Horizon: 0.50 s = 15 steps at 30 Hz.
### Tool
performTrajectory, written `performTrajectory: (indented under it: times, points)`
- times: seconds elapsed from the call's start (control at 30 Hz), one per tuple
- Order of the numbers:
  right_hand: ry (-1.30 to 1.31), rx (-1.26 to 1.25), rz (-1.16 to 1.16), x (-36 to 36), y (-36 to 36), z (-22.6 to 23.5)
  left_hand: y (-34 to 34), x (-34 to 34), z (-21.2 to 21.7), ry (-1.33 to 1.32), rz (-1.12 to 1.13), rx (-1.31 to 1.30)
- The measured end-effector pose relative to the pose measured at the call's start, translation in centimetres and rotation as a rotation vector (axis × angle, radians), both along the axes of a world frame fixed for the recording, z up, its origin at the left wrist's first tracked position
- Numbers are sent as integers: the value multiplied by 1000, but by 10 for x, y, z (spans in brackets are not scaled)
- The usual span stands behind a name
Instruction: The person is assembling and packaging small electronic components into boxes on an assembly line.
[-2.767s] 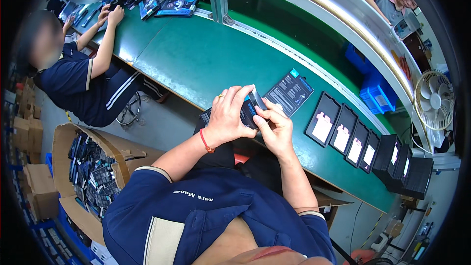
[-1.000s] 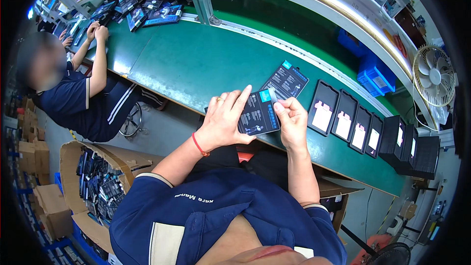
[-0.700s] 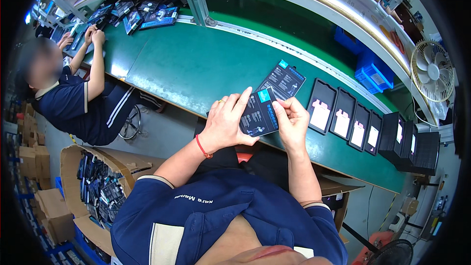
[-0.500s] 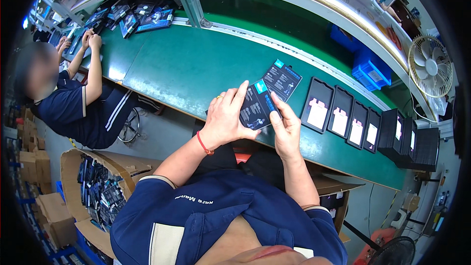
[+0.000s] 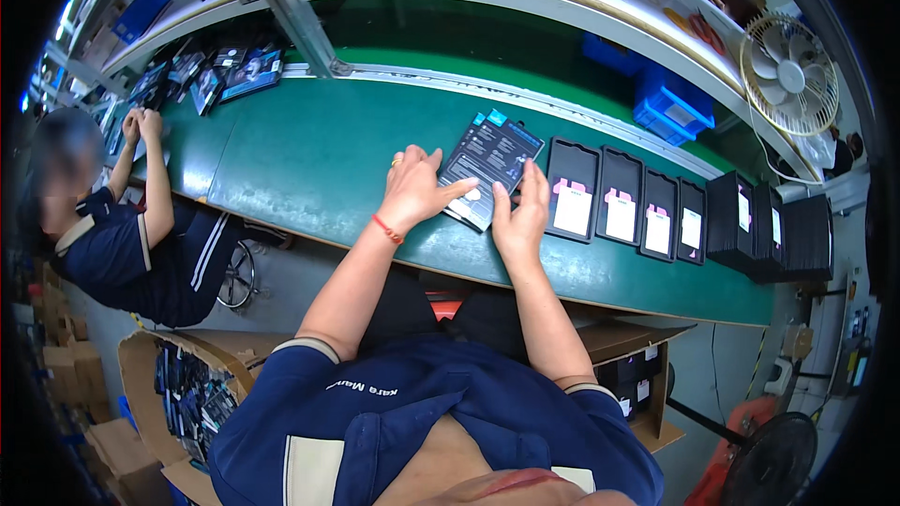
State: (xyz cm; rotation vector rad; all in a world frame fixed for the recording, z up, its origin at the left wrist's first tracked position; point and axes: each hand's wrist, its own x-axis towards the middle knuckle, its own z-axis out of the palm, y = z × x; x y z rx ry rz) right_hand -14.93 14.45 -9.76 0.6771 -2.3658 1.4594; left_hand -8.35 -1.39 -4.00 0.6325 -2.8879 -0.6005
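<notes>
Both spread: left hand (image 5: 411, 192), thumb over black packages (image 5: 492, 150); right hand (image 5: 523, 220), at their edge
Counter (image 5: 319, 169): green, beneath the packages
Trays (image 5: 574, 162): four, in a row

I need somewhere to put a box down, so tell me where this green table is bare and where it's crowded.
Widest: the green table between the package pile at far left and the left hand. Narrower: the near-edge strip bordered by four black trays. Crowded: black packages beside the right hand, then trays and black stacks rightward.
</notes>
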Motion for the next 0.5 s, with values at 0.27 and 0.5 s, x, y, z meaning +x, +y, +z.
performTrajectory:
  times: [0.27,0.5]
  points:
    - [-82,-95,177,15,-28,0,5,27,-4,539,107,1356]
    - [-70,-90,121,-16,49,38,-88,99,48,636,101,-310]
